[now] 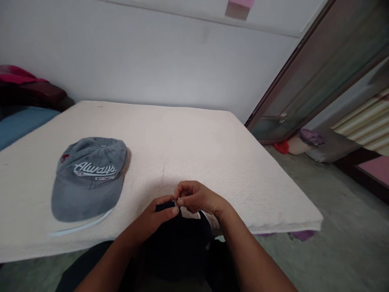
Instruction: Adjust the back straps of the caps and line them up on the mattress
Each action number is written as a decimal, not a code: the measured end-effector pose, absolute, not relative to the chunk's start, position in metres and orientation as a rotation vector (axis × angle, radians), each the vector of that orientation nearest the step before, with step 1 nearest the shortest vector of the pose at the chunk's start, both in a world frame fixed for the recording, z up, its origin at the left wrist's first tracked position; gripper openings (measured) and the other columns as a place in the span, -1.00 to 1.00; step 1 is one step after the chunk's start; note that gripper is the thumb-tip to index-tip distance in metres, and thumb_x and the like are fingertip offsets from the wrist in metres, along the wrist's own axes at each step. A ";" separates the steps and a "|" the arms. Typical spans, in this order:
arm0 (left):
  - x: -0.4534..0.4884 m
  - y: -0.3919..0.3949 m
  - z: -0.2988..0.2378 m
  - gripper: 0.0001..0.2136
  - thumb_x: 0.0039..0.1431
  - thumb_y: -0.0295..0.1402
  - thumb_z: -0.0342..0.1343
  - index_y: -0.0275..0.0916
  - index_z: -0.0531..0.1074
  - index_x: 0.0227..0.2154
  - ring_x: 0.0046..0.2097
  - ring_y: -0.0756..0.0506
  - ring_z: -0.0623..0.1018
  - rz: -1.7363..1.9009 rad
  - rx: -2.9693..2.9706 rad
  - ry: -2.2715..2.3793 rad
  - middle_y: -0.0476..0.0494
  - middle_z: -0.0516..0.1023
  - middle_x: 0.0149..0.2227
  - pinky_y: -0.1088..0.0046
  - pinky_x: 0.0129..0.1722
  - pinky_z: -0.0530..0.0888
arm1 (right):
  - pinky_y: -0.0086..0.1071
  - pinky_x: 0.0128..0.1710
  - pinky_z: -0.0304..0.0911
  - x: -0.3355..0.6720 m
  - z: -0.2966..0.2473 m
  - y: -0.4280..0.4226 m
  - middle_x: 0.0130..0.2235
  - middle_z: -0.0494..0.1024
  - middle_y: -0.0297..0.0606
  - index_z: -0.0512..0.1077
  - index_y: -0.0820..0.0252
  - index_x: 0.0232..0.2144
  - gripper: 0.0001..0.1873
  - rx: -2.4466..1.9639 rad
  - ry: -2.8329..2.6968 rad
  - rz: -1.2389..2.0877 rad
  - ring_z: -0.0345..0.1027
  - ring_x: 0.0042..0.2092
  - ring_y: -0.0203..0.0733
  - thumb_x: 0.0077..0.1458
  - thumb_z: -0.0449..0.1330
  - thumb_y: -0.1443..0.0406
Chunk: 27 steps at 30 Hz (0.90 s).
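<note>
Two hands meeting at near edge of mattress [194,134]: left hand [154,219] with fingers pinched narrow on strap [164,207] of dark cap [179,243] held over lap; right hand [197,198] with fingers closed on same strap end. Grey cap [88,178] resting apart to left on mattress. Likely risk: short strap slipping from the pinch, owing to small grip area.

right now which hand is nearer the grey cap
Left. The left hand sits just right of the grey cap, pinching a dark strap. The right hand is further right, at the same strap.
</note>
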<state>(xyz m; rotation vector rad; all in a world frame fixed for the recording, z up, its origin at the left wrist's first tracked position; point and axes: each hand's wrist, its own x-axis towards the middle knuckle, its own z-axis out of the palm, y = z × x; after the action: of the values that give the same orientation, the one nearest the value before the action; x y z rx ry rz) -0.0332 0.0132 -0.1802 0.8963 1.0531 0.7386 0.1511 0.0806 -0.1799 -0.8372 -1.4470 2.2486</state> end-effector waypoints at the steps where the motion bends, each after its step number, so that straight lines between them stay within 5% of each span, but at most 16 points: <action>1: -0.034 0.012 -0.180 -0.68 -0.03 -0.25 0.24 -0.17 0.52 -0.16 -0.31 -0.08 0.50 0.737 0.865 1.066 -0.05 0.58 -0.37 0.45 -0.29 0.37 | -0.57 -0.69 -0.17 0.151 -0.180 0.081 -0.59 0.27 -0.52 0.38 0.21 -0.35 -0.81 -0.827 -1.445 2.255 -0.04 -0.64 -0.52 -0.06 0.28 0.31; 16: -0.028 0.021 -0.190 -0.77 0.03 -0.20 0.17 -0.27 0.57 -0.36 -0.39 -0.08 0.51 0.825 0.839 1.077 -0.09 0.58 -0.47 0.45 -0.33 0.37 | -0.57 -0.70 -0.18 0.145 -0.186 0.082 -0.60 0.22 -0.55 0.37 0.21 -0.36 -0.79 -0.847 -1.416 2.273 -0.08 -0.66 -0.53 -0.06 0.29 0.28; 22: -0.034 0.027 -0.182 -0.79 0.06 -0.24 0.13 -0.29 0.52 -0.51 -0.54 -0.01 0.47 1.032 0.404 1.012 -0.04 0.53 -0.58 0.50 -0.47 0.40 | -0.49 -0.48 0.14 0.156 -0.183 0.082 -0.46 0.42 -0.35 0.41 0.24 -0.22 -0.74 -0.805 -1.400 2.135 0.26 -0.46 -0.39 0.02 0.23 0.24; 27: -0.042 0.035 -0.174 -0.77 0.06 -0.22 0.10 -0.23 0.47 -0.59 -0.57 -0.02 0.49 1.092 0.151 0.896 0.02 0.50 -0.64 0.47 -0.46 0.45 | -0.49 -0.43 0.16 0.166 -0.183 0.083 -0.42 0.42 -0.33 0.44 0.27 -0.38 -0.82 -0.894 -1.271 2.159 0.26 -0.43 -0.39 -0.07 0.30 0.30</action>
<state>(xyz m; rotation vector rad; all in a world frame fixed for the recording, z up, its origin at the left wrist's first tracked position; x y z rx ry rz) -0.0422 0.0349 -0.1736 0.1514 0.8963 1.0924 0.1664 0.0825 -0.1828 -0.8936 -1.2715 2.1586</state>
